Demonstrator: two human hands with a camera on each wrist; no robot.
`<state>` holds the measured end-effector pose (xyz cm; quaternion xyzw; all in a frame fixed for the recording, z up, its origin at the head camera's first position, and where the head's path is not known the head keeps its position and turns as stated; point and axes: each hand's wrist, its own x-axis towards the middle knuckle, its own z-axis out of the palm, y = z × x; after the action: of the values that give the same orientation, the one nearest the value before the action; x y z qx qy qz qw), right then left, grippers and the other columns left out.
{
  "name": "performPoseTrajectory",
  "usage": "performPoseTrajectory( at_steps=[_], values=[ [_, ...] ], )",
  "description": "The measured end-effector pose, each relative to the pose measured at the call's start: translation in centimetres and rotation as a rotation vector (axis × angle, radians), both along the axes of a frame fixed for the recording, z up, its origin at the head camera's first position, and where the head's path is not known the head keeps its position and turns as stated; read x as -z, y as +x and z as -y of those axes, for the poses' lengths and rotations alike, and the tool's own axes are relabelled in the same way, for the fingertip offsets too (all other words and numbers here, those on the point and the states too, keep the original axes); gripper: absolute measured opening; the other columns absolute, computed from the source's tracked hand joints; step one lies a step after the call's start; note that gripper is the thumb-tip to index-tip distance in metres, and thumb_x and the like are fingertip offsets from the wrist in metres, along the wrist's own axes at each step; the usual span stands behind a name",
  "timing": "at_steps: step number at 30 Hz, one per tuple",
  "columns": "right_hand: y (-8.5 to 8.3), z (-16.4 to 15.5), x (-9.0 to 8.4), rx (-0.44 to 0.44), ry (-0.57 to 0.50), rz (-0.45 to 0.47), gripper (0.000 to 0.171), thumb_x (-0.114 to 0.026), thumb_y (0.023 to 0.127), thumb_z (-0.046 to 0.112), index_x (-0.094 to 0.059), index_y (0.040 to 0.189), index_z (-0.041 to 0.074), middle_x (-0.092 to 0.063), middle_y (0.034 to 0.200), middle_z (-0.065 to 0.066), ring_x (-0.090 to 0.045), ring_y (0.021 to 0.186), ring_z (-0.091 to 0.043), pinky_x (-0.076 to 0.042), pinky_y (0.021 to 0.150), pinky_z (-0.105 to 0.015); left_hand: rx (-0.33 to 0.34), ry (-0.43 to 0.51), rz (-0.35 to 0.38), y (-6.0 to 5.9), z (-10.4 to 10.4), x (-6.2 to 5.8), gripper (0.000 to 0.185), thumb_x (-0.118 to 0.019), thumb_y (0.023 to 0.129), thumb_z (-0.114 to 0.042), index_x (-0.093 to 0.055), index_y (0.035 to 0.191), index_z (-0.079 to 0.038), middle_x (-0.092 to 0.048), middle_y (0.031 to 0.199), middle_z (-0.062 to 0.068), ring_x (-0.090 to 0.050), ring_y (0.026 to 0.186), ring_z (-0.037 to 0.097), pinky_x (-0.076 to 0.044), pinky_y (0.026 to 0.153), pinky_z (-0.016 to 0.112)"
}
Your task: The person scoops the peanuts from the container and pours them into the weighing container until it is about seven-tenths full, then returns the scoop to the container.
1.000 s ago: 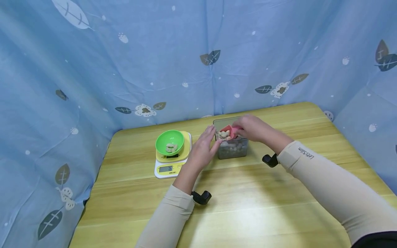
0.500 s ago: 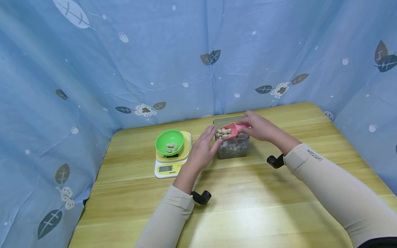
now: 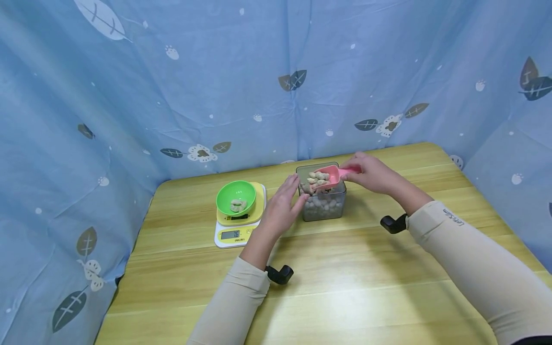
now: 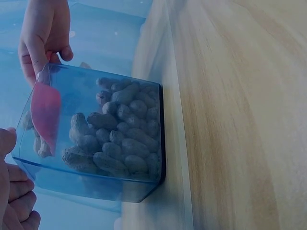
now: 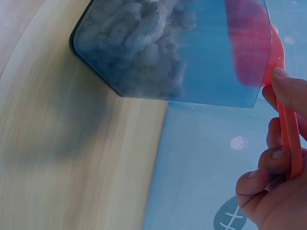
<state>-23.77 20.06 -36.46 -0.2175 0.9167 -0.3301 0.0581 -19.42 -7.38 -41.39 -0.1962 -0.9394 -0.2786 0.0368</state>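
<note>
Pink scoop (image 3: 334,176) w/ peanuts (image 3: 318,179) in bin (image 3: 323,217) mouth

R hand (image 3: 374,174) pinches scoop's handle (image 5: 289,127); load end lies left of fingers. Vs. half a sec ago: scoop's shifted right. L hand (image 3: 281,205), fingers straight, thumb apart, at bin's left side, btwn bin & scale (image 3: 260,203). Green bowl (image 3: 223,200) on scale; display's 7.6, unchanged.

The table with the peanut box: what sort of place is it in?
Maybe a weighing corner indoors, though I can't tell which room: a blue curtain hangs behind the table, which holds a scale and the box.
</note>
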Motion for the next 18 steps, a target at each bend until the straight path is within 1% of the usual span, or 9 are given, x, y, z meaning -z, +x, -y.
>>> performPoseTrajectory(
  at_steps=[3,7,12,18],
  values=[
    [-0.03,-0.05,-0.01,0.004,0.005,0.001,0.035,-0.061,0.099,0.023,-0.065,0.126,0.001,-0.054,0.108,-0.014,-0.049,0.091,-0.026,-0.043,0.076,-0.040,-0.002,-0.003,0.004,0.03,0.02,-0.06,0.063,-0.041,0.104,-0.049,-0.033,0.154,-0.013,-0.021,0.164,-0.003,-0.022,0.150,0.018,-0.024,0.121,0.038],
    [-0.13,-0.03,0.10,0.005,0.006,0.004,0.035,-0.062,0.098,0.023,-0.066,0.125,0.001,-0.054,0.107,-0.013,-0.049,0.089,-0.025,-0.043,0.075,-0.039,0.000,0.003,-0.001,0.04,0.03,-0.01,0.062,-0.040,0.104,-0.049,-0.034,0.154,-0.012,-0.022,0.164,-0.002,-0.024,0.150,0.021,-0.025,0.121,0.039],
    [-0.22,0.03,0.19,0.004,-0.002,0.005,0.034,-0.063,0.097,0.023,-0.067,0.123,0.001,-0.053,0.104,-0.013,-0.047,0.088,-0.025,-0.042,0.074,-0.038,0.002,0.004,-0.005,0.05,0.04,0.04,0.063,-0.041,0.104,-0.048,-0.035,0.154,-0.011,-0.022,0.164,-0.001,-0.023,0.150,0.020,-0.025,0.121,0.039],
    [-0.09,0.12,-0.01,0.007,-0.004,0.014,0.034,-0.063,0.098,0.022,-0.066,0.123,0.000,-0.053,0.104,-0.014,-0.047,0.087,-0.025,-0.041,0.073,-0.038,0.003,0.006,0.007,-0.04,0.07,-0.01,0.063,-0.040,0.104,-0.049,-0.033,0.154,-0.011,-0.021,0.164,-0.001,-0.022,0.150,0.019,-0.025,0.121,0.039]
  ],
)
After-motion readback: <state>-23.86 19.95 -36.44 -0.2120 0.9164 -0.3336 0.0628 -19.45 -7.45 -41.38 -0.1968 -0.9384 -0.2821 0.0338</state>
